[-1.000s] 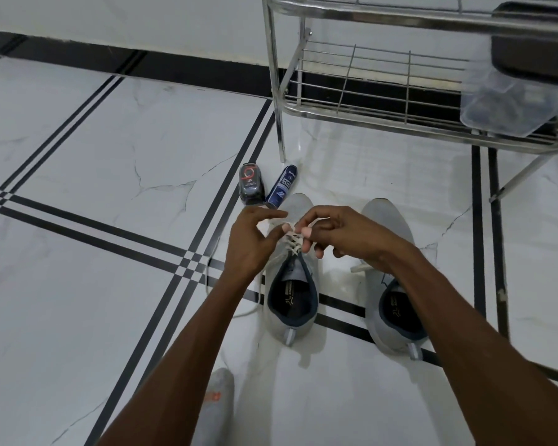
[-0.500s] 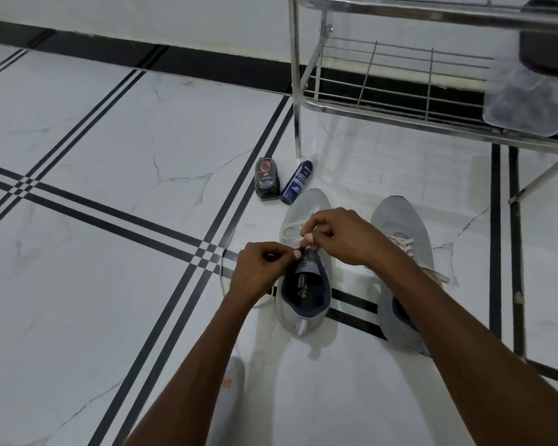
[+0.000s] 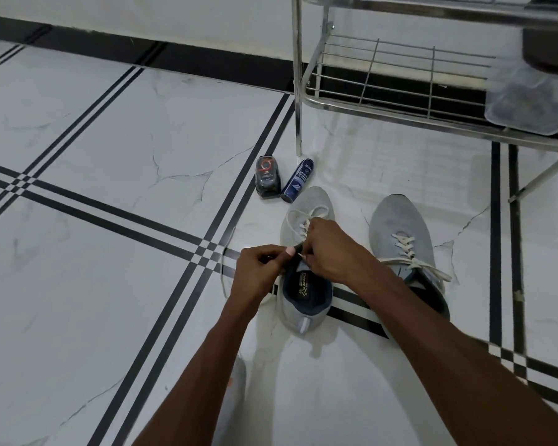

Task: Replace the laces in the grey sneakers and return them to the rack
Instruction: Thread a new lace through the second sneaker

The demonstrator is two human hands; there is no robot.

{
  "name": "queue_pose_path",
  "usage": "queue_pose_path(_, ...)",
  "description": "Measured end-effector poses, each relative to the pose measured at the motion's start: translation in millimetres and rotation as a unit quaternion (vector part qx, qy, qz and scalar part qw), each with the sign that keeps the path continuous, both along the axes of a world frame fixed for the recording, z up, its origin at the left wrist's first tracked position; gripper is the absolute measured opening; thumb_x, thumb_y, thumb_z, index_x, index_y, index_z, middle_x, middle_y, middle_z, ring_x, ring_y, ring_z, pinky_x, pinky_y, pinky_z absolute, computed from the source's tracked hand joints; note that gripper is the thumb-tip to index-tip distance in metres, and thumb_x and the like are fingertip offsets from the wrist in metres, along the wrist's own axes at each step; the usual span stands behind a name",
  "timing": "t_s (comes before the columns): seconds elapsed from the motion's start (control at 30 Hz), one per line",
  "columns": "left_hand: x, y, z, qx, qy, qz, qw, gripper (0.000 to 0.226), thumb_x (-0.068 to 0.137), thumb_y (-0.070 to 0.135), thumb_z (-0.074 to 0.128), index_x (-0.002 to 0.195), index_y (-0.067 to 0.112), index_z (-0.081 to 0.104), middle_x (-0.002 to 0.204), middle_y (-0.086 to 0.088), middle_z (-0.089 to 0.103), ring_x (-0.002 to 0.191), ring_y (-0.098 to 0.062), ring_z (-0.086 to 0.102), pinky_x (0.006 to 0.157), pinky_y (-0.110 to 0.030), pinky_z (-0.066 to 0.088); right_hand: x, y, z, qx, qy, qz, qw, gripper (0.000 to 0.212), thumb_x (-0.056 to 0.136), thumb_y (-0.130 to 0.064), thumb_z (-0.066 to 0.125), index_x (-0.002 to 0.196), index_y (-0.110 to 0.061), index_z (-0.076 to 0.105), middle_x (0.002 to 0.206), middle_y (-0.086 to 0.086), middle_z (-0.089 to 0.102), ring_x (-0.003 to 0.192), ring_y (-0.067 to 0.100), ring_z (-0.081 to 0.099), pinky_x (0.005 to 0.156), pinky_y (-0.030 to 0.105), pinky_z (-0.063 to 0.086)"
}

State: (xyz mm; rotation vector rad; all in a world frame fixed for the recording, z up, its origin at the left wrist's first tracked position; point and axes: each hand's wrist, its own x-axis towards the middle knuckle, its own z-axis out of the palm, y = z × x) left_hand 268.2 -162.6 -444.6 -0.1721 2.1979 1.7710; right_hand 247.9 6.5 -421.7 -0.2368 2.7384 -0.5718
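Both hands over the nearer grey sneaker [image 3: 303,304]: left hand [image 3: 260,268] & right hand [image 3: 327,249] each w/ a pinching grip on its white lace [image 3: 298,220], by the tongue.

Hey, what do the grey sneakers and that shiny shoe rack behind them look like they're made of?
The grey sneakers look like soft knit or mesh fabric: matte, finely textured uppers, with flat white woven laces. The shiny shoe rack looks like polished metal tubing and wire, probably steel or chrome-plated, judging by its bright reflections.
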Motion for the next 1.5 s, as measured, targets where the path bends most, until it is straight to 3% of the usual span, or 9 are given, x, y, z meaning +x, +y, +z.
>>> queue_pose_path(0.2,-2,-1,2,-0.007,0.022,-0.014,1.000,0.015,0.092,0.028,0.077,0.095,0.015,0.083,0.087,0.002,0.080,0.085,-0.012,0.076,0.073,-0.036,0.061,-1,2,-1,-0.008,-0.005,-0.010,1.000,0.028,0.089,-0.029,0.073,0.107,-0.008,0.078,0.127,0.015,0.052,0.111,0.030,0.053,0.079,0.024,0.038)
queue_pose_path(0.47,-5,5,2,-0.013,-0.018,-0.004,1.000,0.015,0.098,0.027,0.070,0.097,0.013,0.077,0.072,0.007,0.073,0.065,0.000,0.064,0.051,-0.017,0.047,7,8,1,-0.142,0.015,-0.132,0.981,0.014,0.082,-0.017,0.080,0.068,-0.017,0.078,0.063,-0.006,0.064,0.055,0.002,0.054,0.052,0.010,0.036)
queue_pose_path(0.77,-4,18,2,-0.049,-0.004,0.020,0.999,0.016,0.103,0.024,0.059,0.105,0.012,0.069,0.082,0.000,0.070,0.065,-0.005,0.063,0.048,-0.013,0.044,14,6,7,-0.152,-0.056,-0.170,0.972,0.033,0.091,-0.049,0.068,0.089,-0.019,0.081,0.083,-0.003,0.075,0.072,0.009,0.064,0.061,0.019,0.044)
queue_pose_path(0.97,-21,-39,0,-0.096,-0.005,0.419,0.903,0.014,0.103,0.017,0.048,0.104,0.007,0.057,0.102,-0.013,0.065,0.097,-0.031,0.067,0.080,-0.042,0.057,15,9,5,-0.185,-0.083,-0.206,0.957,0.014,0.087,-0.032,0.071,0.092,-0.022,0.081,0.085,-0.006,0.073,0.077,0.005,0.062,0.059,0.013,0.041)
queue_pose_path(1.03,-22,-47,2,-0.163,0.108,0.364,0.911,0.010,0.099,0.013,0.057,0.109,0.011,0.058,0.109,-0.005,0.059,0.106,-0.027,0.060,0.091,-0.041,0.055,14,8,5,-0.180,-0.085,-0.207,0.958,0.013,0.088,-0.033,0.071,0.090,-0.023,0.080,0.082,-0.008,0.070,0.073,0.001,0.059,0.057,0.013,0.038)
queue_pose_path(1.13,-20,-27,-2,-0.227,0.240,0.073,0.941,0.024,0.096,0.029,0.065,0.120,0.023,0.066,0.122,0.006,0.058,0.120,-0.015,0.047,0.101,-0.025,0.036,12,8,6,-0.173,-0.093,-0.202,0.959,0.014,0.088,-0.034,0.071,0.089,-0.023,0.080,0.081,-0.008,0.070,0.072,0.003,0.059,0.057,0.014,0.038)
queue_pose_path(1.27,-21,0,-12,-0.250,0.202,-0.121,0.939,0.018,0.089,0.053,0.062,0.094,0.041,0.074,0.110,0.015,0.065,0.115,-0.018,0.055,0.103,-0.042,0.036,13,10,8,-0.173,-0.090,-0.186,0.963,0.021,0.090,-0.041,0.070,0.093,-0.023,0.080,0.084,-0.007,0.071,0.076,0.005,0.061,0.061,0.018,0.041)
queue_pose_path(1.4,-19,-19,-3,-0.319,0.127,0.128,0.930,0.015,0.089,0.009,0.064,0.097,0.018,0.073,0.111,-0.003,0.066,0.109,-0.026,0.058,0.096,-0.048,0.046,16,12,5,-0.184,-0.092,-0.194,0.959,0.019,0.089,-0.034,0.070,0.099,-0.021,0.080,0.093,-0.007,0.071,0.089,0.011,0.064,0.073,0.023,0.044)
queue_pose_path(1.5,-19,-37,1,-0.368,0.094,0.257,0.888,0.022,0.091,0.013,0.065,0.113,0.011,0.067,0.124,-0.013,0.060,0.122,-0.035,0.049,0.098,-0.047,0.038,17,11,4,-0.175,-0.086,-0.188,0.963,0.018,0.089,-0.034,0.070,0.098,-0.022,0.079,0.093,-0.008,0.071,0.088,0.010,0.062,0.071,0.023,0.043)
